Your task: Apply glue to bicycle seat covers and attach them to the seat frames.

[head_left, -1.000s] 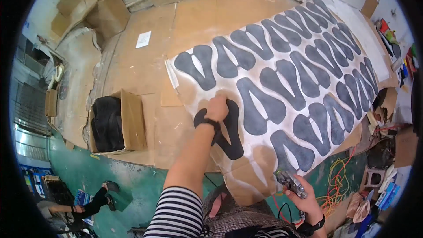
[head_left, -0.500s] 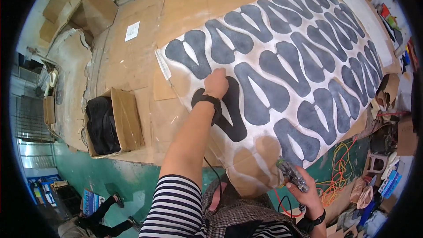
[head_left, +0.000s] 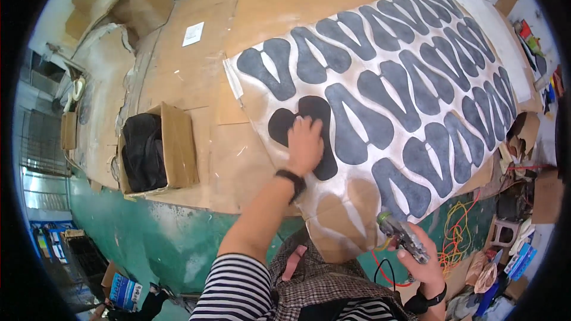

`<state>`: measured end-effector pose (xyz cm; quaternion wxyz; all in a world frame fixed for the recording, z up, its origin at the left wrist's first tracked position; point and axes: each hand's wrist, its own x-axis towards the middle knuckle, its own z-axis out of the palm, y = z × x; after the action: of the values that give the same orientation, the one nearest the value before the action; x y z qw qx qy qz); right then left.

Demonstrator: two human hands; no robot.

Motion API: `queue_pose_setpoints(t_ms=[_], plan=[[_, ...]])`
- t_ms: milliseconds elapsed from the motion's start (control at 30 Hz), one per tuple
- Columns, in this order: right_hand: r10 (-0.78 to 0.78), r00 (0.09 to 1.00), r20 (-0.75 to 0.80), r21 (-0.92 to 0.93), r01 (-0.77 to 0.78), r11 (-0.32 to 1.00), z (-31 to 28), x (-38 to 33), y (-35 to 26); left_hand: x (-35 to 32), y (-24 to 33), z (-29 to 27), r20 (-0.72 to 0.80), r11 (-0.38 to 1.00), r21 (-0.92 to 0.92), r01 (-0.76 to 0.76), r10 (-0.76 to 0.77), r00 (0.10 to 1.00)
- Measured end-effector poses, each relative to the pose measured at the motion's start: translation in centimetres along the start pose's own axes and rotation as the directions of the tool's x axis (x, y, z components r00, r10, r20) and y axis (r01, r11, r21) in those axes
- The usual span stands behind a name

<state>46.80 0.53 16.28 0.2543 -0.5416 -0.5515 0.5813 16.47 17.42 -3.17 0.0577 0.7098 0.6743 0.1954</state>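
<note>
My left hand rests on a black V-shaped piece with two rounded lobes, at the near left end of a patterned layout. Its fingers reach forward, slightly apart, over the inner part of the piece and hide some of it. My right hand, at the lower right, is wrapped round a spray gun with a greenish front end, held near the table edge. Similar V-shaped pieces, greyer, lie in rows on a white-coated cardboard sheet.
An open cardboard box holding black material stands at the left on the cardboard-covered table. A white paper lies farther back. Yellow and orange hoses tangle on the green floor. Clutter lines the right side.
My left hand has moved back toward me, from the far end of the black piece to its middle. The piece's lobes sit closer together. The spray gun stays in my right hand.
</note>
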Motion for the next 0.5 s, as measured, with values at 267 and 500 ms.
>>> queue_pose_setpoints(t_ms=[267, 500], plan=[[-0.166, 0.986, -0.009, 0.151, 0.166, 0.975, 0.0, -1.8, -3.0, -8.5, 3.6, 0.4, 0.13, 0.996, 0.062, 0.069, -0.077, 0.989], [-0.168, 0.986, 0.011, 0.013, 0.167, 0.986, -1.8, -4.8, -2.4, -8.7, 4.5, 0.5, 0.154, 0.994, 0.064, 0.09, -0.099, 0.983]])
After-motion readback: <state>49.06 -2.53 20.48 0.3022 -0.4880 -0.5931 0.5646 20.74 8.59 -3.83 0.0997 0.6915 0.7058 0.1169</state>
